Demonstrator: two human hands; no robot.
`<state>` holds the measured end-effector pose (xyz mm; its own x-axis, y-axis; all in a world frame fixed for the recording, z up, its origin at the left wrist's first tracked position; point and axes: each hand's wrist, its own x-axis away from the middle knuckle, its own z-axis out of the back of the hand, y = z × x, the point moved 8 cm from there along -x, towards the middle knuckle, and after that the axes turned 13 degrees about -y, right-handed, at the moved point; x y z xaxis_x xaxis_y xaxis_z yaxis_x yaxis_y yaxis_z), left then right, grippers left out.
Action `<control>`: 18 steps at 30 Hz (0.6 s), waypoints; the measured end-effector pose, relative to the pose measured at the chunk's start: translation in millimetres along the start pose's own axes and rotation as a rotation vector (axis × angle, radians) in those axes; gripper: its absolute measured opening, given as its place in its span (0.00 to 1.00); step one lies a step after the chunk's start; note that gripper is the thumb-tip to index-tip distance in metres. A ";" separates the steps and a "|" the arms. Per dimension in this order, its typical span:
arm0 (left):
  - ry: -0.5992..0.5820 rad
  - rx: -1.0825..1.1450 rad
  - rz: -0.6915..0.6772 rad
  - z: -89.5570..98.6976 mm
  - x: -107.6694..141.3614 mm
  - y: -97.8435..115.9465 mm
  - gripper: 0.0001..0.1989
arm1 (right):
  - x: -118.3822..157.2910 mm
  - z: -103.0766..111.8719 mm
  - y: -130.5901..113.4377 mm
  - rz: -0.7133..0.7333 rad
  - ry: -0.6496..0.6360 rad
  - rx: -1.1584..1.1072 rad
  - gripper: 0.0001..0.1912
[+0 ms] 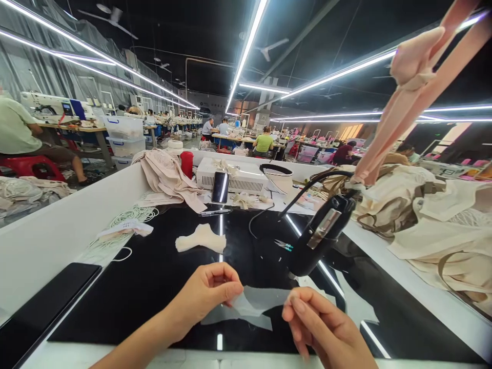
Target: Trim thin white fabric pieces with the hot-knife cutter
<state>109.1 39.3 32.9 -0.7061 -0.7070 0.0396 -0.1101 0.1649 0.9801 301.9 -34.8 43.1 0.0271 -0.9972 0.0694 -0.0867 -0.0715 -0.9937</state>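
Observation:
Between my two hands a thin translucent white sheet (265,299) is stretched over the glossy black work surface (134,307). My left hand (215,289) pinches its left end between thumb and fingers. At the other end my right hand (317,318) grips it with thumb and forefinger. Below the sheet its reflection or a second piece shows; I cannot tell which. A cream fabric piece (201,239) lies beyond my left hand. Above my right hand hangs a black handheld tool (323,236) with a cable, held up by a pink fabric strip (388,123).
Teal-handled snips (283,245) lie left of the black tool. A phone (220,187) leans against a white vented box (230,174), beside a red thread cone (186,165). Cream garments (442,220) are heaped at right, beige fabric (169,174) at back left. Several people sit at sewing tables beyond.

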 end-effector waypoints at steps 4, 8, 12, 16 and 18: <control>0.006 0.026 0.054 1.9 0.3 -3.5 0.20 | 0.9 2.7 0.3 -0.010 0.046 -0.041 0.26; -0.011 0.046 0.095 4.6 -0.1 -6.9 0.18 | 2.5 8.4 0.9 -0.016 0.097 -0.063 0.25; -0.001 0.012 0.127 8.8 -0.2 -9.1 0.17 | 3.4 12.7 2.4 -0.031 0.118 -0.072 0.24; 0.036 -0.011 0.150 13.7 -0.5 -12.4 0.20 | 4.4 15.6 5.6 -0.067 0.137 -0.055 0.25; 0.046 0.019 0.135 15.2 -1.1 -13.6 0.22 | 4.1 16.0 6.8 -0.075 0.129 -0.033 0.26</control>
<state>100.8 48.3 16.6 -0.6825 -0.7083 0.1801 -0.0301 0.2734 0.9614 317.3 -39.1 35.2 -0.0936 -0.9833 0.1563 -0.1220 -0.1444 -0.9820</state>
